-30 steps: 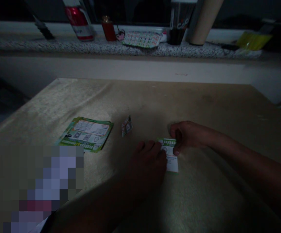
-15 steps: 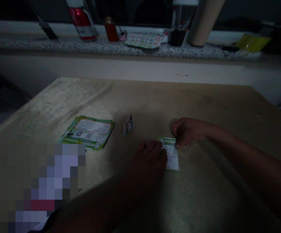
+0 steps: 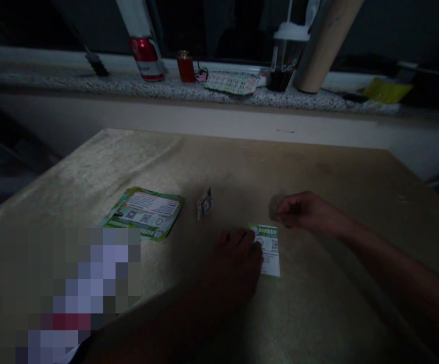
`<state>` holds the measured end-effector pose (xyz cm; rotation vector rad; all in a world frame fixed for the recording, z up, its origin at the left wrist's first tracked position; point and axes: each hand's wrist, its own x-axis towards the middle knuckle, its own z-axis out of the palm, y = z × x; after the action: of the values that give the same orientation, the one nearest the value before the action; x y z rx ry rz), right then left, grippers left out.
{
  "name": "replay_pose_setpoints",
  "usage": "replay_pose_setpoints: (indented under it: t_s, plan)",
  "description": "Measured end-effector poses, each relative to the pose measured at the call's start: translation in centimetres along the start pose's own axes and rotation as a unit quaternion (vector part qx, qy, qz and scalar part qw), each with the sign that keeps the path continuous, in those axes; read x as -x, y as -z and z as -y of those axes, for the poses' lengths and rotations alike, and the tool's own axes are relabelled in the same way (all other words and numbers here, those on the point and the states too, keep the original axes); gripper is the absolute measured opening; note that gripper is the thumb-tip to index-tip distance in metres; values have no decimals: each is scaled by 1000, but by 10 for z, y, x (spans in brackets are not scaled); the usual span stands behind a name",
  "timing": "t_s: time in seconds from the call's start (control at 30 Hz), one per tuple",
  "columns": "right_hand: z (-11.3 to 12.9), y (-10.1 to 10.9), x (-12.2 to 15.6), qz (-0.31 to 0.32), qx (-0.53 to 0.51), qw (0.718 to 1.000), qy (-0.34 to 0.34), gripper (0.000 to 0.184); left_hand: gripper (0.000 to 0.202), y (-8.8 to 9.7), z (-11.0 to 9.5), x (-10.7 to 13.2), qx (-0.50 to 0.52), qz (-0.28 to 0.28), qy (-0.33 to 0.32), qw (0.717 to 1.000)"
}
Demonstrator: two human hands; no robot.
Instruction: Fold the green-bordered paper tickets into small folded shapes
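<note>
A small folded leaflet (image 3: 270, 255), white with a green printed top, lies on the table right of centre. Across its left edge rests my left hand (image 3: 238, 258), fingers laid down on the paper and partly covering it. Just beyond the leaflet's upper right corner, my right hand (image 3: 299, 210) is apart from the paper with its fingers curled in; nothing shows in them. To the left is a stack of green-and-white leaflets (image 3: 145, 212). Between that stack and my hands, a small folded paper piece (image 3: 205, 203) stands upright.
The table (image 3: 318, 172) ends at a white wall. Above it, a granite sill (image 3: 250, 98) bears a red-and-white can (image 3: 146, 59), an orange bottle (image 3: 185, 68), a patterned packet (image 3: 231, 82), a lidded cup (image 3: 284, 55), a cardboard tube (image 3: 325, 45) and a yellow item (image 3: 386, 91). A pixelated patch hides the lower left.
My right hand has come off the leaflet's upper right corner, moving slightly right and away. My left hand stays on the paper. The view has tilted up a little.
</note>
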<state>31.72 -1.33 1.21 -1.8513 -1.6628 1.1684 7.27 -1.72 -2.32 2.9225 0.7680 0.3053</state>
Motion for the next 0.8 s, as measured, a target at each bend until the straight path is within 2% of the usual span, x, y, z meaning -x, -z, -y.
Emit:
replay_pose_setpoints:
  t_s: [0.07, 0.17, 0.3, 0.53, 0.8]
  plan:
    - [-3, -15, 18, -53, 27, 997, 44, 14, 21, 1, -1, 0, 1, -7, 2, 1000]
    - [-10, -38, 35, -112, 129, 965, 200, 15, 20, 1, -1, 0, -2, -14, 6, 1000]
    - [-23, -50, 42, -172, 161, 936, 261, 15, 21, 1, -2, 1, 2, -5, 13, 1000]
    - [-28, -50, 48, -172, 147, 945, 237, 18, 24, 1, -2, 2, 8, 6, 26, 1000]
    - [-22, -53, 57, -170, 190, 954, 160, 41, 25, 1, 1, 3, 34, 4, 23, 999]
